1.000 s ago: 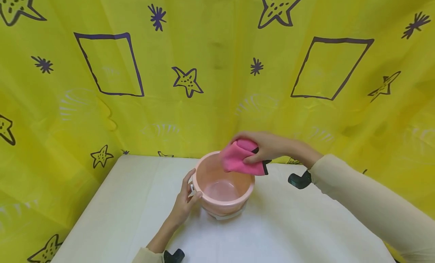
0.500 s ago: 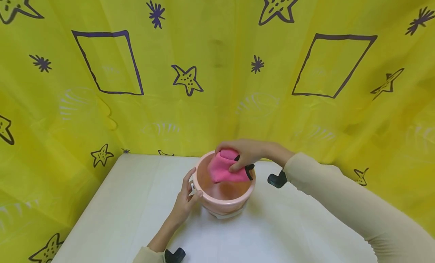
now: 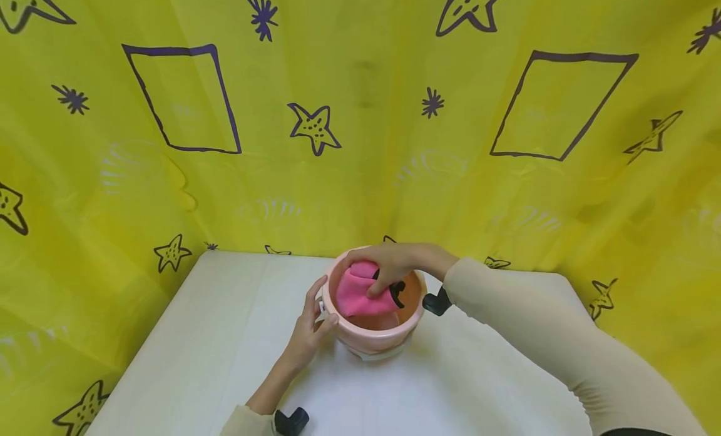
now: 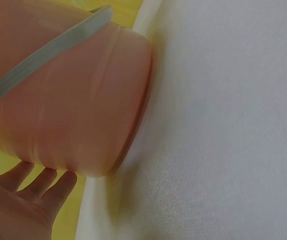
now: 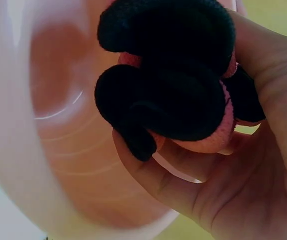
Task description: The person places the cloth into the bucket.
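Observation:
A pink plastic bucket point(image 3: 374, 343) stands upright on the white table. My left hand point(image 3: 306, 333) grips its left side, thumb at the rim and fingers spread along the outer wall. Three of those fingertips point(image 4: 66, 182) meet the bucket's side in the left wrist view. My right hand point(image 3: 391, 261) reaches over the far rim and holds a folded pink cloth point(image 3: 363, 298) with black edging inside the bucket's mouth, toward the left wall. In the right wrist view the cloth's black folded edge point(image 5: 173, 95) faces the camera, between thumb and fingers. Part of the bucket's floor shows below the cloth.
A pale carrying handle point(image 4: 53, 52) hangs down against the bucket's outside. The white table point(image 3: 225, 323) ends at the back against a yellow curtain point(image 3: 360, 173) printed with stars and frames. Dark wrist devices point(image 3: 291, 421) sit at both beige sleeves.
My right hand has moved left and down with the pink cloth, from above the bucket's right rim into its mouth. The left hand keeps its place on the bucket.

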A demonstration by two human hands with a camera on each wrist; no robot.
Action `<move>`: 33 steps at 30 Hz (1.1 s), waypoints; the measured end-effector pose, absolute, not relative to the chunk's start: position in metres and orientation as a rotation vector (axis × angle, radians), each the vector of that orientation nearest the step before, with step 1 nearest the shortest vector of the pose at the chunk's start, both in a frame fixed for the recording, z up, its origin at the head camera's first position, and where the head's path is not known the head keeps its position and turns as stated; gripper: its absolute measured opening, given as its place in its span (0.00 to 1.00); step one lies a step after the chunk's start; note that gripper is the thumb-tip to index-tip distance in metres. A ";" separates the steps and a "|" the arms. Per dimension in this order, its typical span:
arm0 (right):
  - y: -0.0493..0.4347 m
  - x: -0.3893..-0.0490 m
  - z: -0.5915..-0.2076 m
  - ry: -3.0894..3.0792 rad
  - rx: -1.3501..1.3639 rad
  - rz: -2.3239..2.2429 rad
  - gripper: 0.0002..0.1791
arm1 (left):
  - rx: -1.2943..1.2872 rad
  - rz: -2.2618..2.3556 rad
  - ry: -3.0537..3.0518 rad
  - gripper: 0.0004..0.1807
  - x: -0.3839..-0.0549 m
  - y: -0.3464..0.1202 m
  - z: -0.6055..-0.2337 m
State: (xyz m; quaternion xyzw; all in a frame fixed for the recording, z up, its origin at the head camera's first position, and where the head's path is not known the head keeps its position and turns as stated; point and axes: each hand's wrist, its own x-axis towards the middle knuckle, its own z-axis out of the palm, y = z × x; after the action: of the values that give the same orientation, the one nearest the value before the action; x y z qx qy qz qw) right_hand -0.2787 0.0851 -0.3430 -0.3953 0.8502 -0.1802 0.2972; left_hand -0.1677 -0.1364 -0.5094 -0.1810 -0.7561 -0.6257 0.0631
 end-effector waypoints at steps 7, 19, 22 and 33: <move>0.083 -0.279 -0.345 2.257 -1.066 -0.463 0.36 | -0.562 -1.872 -2.288 0.41 -0.168 -0.136 -0.509; 0.084 -0.279 -0.346 2.248 -1.036 -0.481 0.36 | -0.550 -1.864 -2.297 0.41 -0.168 -0.136 -0.509; 0.084 -0.279 -0.347 2.254 -1.043 -0.472 0.35 | -0.552 -1.860 -2.298 0.41 -0.168 -0.136 -0.509; 0.083 -0.280 -0.346 2.228 -1.058 -0.479 0.35 | -0.564 -1.831 -2.297 0.41 -0.169 -0.136 -0.509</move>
State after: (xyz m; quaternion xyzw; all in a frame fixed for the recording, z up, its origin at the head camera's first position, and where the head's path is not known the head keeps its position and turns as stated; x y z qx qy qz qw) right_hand -0.2799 0.0827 -0.3464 -0.4003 0.8433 -0.1813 0.3093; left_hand -0.1685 -0.1364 -0.5087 -0.1879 -0.7658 -0.6104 0.0750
